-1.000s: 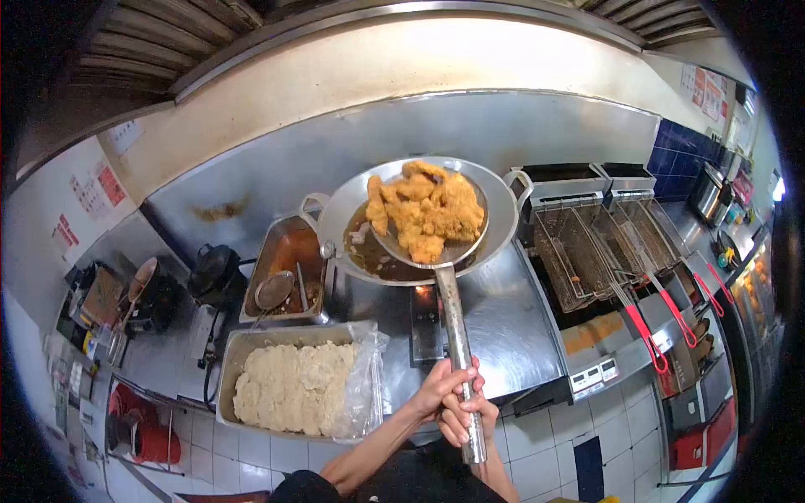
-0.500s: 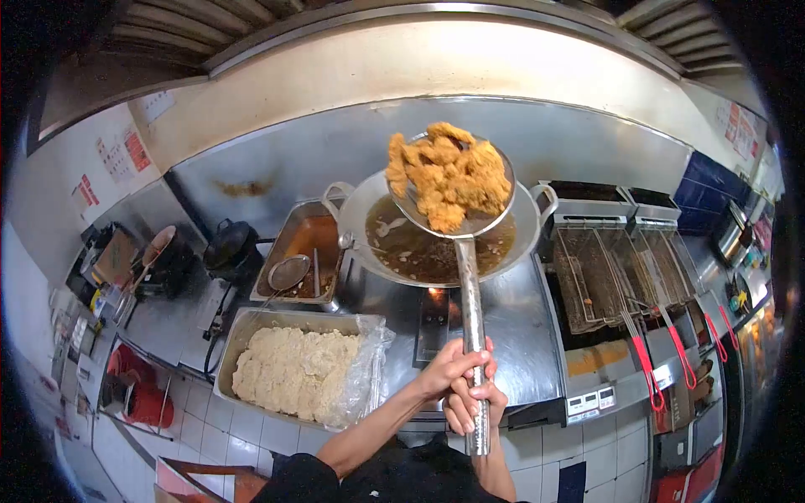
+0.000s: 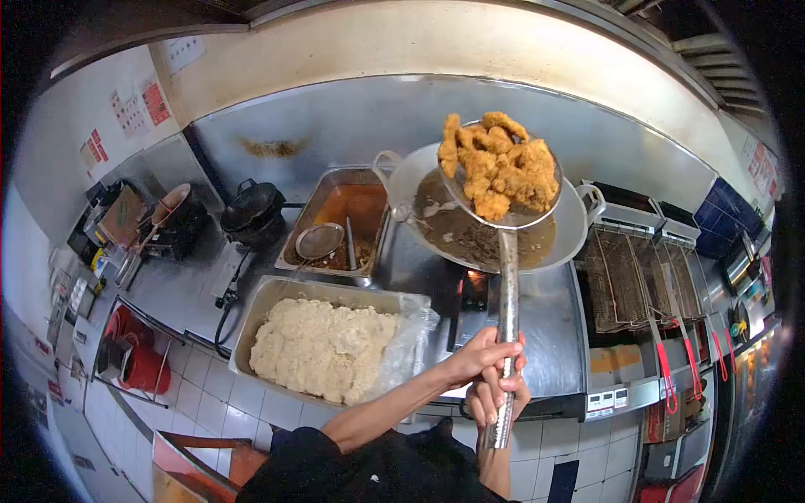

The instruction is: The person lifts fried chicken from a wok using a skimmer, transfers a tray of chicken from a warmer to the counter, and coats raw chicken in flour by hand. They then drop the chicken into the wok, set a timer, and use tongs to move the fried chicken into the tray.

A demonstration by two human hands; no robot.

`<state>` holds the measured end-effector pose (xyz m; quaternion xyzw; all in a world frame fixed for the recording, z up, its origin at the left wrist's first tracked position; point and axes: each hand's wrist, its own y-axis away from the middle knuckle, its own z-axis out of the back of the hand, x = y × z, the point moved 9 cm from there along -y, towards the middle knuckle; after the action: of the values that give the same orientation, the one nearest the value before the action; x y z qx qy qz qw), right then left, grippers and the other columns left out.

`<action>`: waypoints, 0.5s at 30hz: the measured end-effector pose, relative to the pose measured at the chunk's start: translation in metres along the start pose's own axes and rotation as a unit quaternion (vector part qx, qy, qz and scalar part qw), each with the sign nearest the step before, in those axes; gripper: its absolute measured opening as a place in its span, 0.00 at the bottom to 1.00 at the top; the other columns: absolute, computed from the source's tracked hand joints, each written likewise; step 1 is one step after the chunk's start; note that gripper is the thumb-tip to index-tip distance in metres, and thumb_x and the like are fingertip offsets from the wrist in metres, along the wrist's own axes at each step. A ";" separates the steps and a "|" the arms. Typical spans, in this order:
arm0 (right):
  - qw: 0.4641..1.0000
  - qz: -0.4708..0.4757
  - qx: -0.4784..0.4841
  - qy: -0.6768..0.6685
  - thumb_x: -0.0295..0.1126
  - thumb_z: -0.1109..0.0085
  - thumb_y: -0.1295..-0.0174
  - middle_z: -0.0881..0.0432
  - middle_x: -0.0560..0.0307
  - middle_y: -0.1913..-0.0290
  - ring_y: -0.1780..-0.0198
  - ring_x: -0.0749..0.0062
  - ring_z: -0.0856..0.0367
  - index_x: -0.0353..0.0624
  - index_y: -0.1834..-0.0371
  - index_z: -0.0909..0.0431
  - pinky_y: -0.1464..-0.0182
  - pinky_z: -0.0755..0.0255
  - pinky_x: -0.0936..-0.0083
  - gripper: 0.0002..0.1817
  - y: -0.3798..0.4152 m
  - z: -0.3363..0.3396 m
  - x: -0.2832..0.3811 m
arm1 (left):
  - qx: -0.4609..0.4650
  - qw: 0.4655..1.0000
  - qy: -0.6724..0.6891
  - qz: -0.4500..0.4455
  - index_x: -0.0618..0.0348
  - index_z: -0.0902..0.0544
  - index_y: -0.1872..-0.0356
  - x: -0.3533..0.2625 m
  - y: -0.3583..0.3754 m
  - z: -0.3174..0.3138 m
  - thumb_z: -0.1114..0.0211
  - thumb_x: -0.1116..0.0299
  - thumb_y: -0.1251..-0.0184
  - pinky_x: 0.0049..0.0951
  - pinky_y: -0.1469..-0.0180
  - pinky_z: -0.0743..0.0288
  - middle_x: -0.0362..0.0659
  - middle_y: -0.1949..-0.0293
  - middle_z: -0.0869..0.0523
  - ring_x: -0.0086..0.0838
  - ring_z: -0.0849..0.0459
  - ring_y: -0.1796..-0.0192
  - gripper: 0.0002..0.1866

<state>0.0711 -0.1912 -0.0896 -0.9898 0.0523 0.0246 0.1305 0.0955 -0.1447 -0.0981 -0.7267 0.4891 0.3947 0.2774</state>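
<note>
above wok: loaded skimmer blocks | left: steel pan crowds in | passable: between skimmer handle and fryer baskets

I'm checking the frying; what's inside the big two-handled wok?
The wok holds brown, oily liquid with pale bits showing toward its left. The skimmer, heaped with golden-brown fried pieces, covers part of the view, and what lies below the liquid's surface can't be made out.

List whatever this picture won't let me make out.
All in the head view:
Strainer bowl's bottom: mostly hidden by fried pieces.
Liquid beneath: partly hidden by the strainer.
Right hand's palm: hidden by its fingers.
Wall notices' wording: too small.
Fryer displays' digits: too small.
</note>
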 end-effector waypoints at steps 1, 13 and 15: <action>1.000 0.014 0.020 -0.007 0.24 0.58 0.46 0.34 0.53 0.85 0.93 0.66 0.36 0.28 0.56 0.33 0.95 0.40 0.72 0.15 -0.007 -0.005 -0.009 | 0.006 1.000 -0.011 0.000 0.60 0.27 0.60 -0.007 0.004 0.006 0.43 0.65 0.33 0.15 0.70 0.34 0.39 0.70 0.20 0.15 0.26 0.71 0.09; 0.992 0.123 0.007 0.015 0.25 0.57 0.45 0.32 0.54 0.84 0.91 0.68 0.33 0.31 0.57 0.33 0.93 0.38 0.72 0.13 -0.014 0.019 -0.111 | 0.094 0.991 -0.001 0.098 0.62 0.32 0.55 -0.017 0.084 0.056 0.43 0.65 0.33 0.20 0.64 0.28 0.42 0.69 0.22 0.21 0.24 0.67 0.13; 0.990 0.133 -0.012 0.034 0.25 0.57 0.44 0.32 0.55 0.84 0.91 0.68 0.33 0.32 0.57 0.33 0.93 0.39 0.72 0.12 -0.011 0.022 -0.114 | 0.095 0.990 0.015 0.104 0.62 0.32 0.54 -0.012 0.088 0.060 0.43 0.64 0.34 0.19 0.64 0.28 0.41 0.69 0.22 0.20 0.25 0.67 0.14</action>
<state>-0.0417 -0.1636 -0.1011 -0.9757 0.1879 0.0091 0.1121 -0.0071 -0.1239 -0.1220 -0.6476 0.6017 0.3624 0.2954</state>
